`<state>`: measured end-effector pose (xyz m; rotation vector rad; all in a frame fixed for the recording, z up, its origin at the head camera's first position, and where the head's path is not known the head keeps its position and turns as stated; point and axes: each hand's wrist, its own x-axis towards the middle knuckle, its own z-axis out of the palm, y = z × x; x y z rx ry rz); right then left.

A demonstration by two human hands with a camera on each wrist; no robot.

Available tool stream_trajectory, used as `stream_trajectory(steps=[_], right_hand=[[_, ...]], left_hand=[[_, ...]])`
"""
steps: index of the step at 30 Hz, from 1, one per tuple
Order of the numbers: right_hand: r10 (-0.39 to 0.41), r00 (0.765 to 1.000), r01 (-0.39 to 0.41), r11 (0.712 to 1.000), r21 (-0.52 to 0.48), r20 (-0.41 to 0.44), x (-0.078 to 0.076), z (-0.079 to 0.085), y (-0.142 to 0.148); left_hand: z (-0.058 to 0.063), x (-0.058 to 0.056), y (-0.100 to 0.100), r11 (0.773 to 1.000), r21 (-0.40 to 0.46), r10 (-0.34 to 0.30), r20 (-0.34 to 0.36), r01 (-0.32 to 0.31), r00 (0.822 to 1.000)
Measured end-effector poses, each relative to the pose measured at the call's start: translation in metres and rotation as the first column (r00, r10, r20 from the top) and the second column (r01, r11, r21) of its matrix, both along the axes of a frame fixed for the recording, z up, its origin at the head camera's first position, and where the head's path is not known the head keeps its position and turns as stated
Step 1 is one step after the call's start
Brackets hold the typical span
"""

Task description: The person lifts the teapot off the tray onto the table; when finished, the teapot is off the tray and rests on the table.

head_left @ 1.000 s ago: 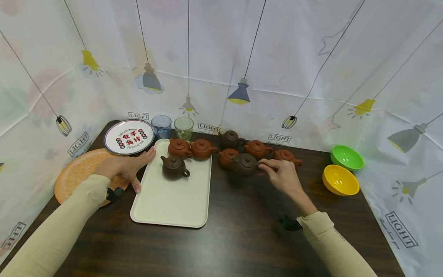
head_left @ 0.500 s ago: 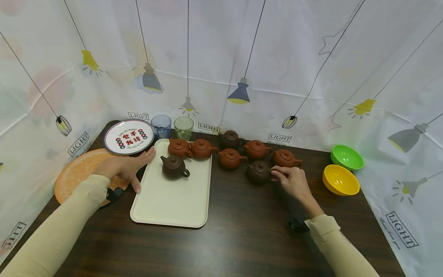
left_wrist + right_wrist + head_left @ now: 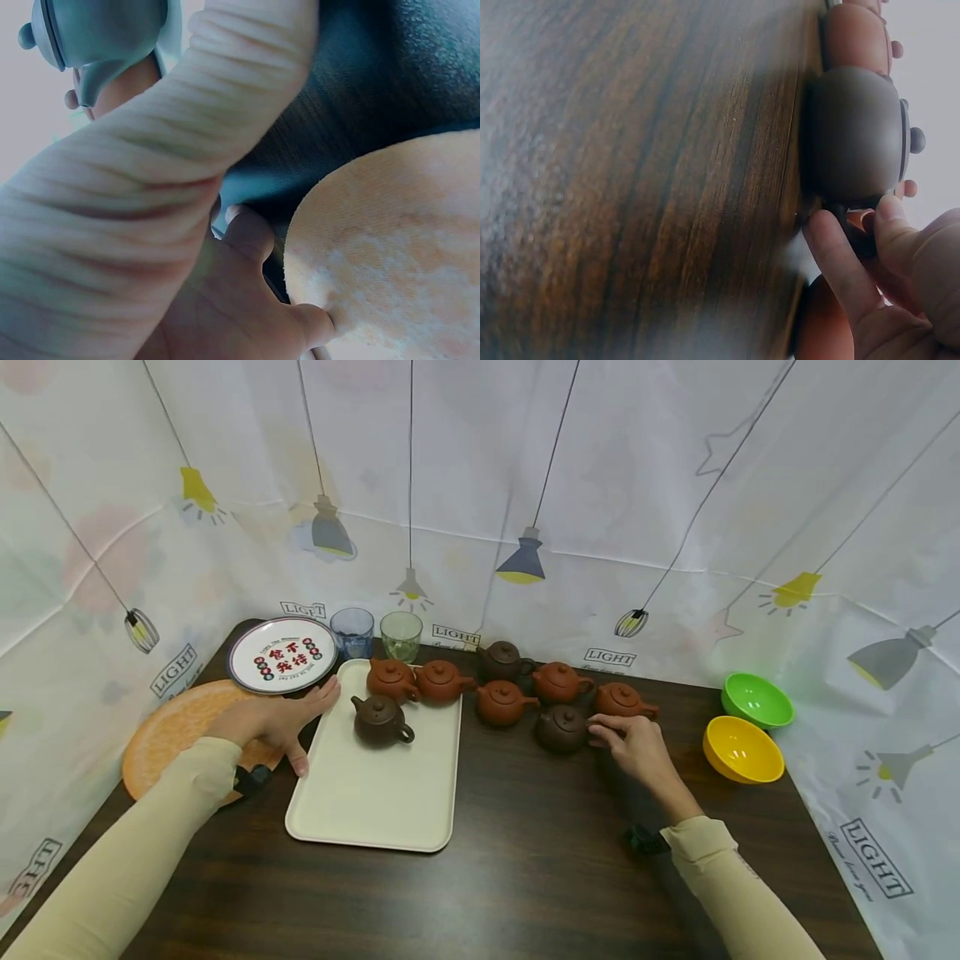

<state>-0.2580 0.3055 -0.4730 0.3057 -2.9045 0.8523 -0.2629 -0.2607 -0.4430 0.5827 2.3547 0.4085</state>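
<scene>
My right hand (image 3: 637, 747) pinches the handle of a dark brown teapot (image 3: 562, 729), which stands on the table in front of the other pots. In the right wrist view, thumb and fingers close around the handle of that teapot (image 3: 855, 135), its lid knob pointing away. My left hand (image 3: 277, 722) lies with fingers spread along the left edge of a cream tray (image 3: 375, 802). On this tray sit two reddish-brown teapots, one at the corner (image 3: 390, 679) and one beside it (image 3: 441, 682), plus a dark brown teapot (image 3: 380, 721). A sleeve covers part of the left wrist view.
Several more teapots line the back of the table, among them a reddish one (image 3: 502, 702) and a dark one (image 3: 504, 662). Green (image 3: 757, 700) and yellow (image 3: 742, 750) bowls stand right. An orange round mat (image 3: 165, 735), a white plate (image 3: 281, 653) and two glasses are left.
The right hand has moved the dark brown teapot rightward and slightly toward me, uncovering the reddish pot behind it. Over the last half second it stays put. The left hand keeps its place.
</scene>
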Motion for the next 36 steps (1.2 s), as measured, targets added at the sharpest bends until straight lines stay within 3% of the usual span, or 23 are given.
stream_trajectory(steps=[9, 17, 26, 36], right_hand=[[0.014, 0.996, -0.018, 0.999, 0.044, 0.092, -0.002, 0.013, 0.005], [0.054, 0.998, -0.053, 0.998, 0.028, -0.031, -0.004, 0.031, -0.013], [0.215, 0.974, -0.219, 0.974, -0.053, -0.070, -0.007, 0.048, -0.092], [0.440, 0.898, -0.439, 0.892, -0.107, -0.015, 0.005, 0.035, -0.193]], left_hand=[[0.004, -0.001, 0.002, 1.000, 0.012, 0.004, 0.016, -0.004, 1.000], [0.005, 0.000, -0.001, 1.000, 0.007, -0.005, 0.011, 0.005, 1.000], [0.002, 0.000, -0.001, 1.000, 0.009, 0.009, 0.022, -0.009, 1.000], [0.000, 0.000, 0.001, 1.000, -0.025, 0.011, 0.005, -0.011, 1.000]])
